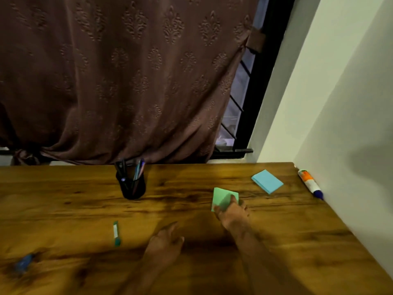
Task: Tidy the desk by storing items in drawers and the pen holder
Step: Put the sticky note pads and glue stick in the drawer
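The left hand (164, 241) is hovering nearest the camera, just above the worktop (63, 209), with its fingers loosely curled and nothing held in them. The right hand (232, 213) is reaching further out and gripping the near edge of the green sticky-note pad (223, 198), with one finger lying across the top sheet; whether the pad is lifting clear of the surface cannot be told.

Beyond the right hand, the blue sticky-note pad (267, 181) is lying flat near the far right corner. The glue stick (310, 183) is resting against the wall (350, 103) at the right edge.

To the left of the hands, a small green-and-white item (116, 233) is lying on the worktop, too blurred to identify. A blurred blue object (23, 264) is sitting near the left edge.

The black pen holder (131, 186) is standing upright near the far edge, already carrying several pens.

Status, as a judgement: the pens appear stored; five loose items are remaining, one in hand. No drawer is showing in view.
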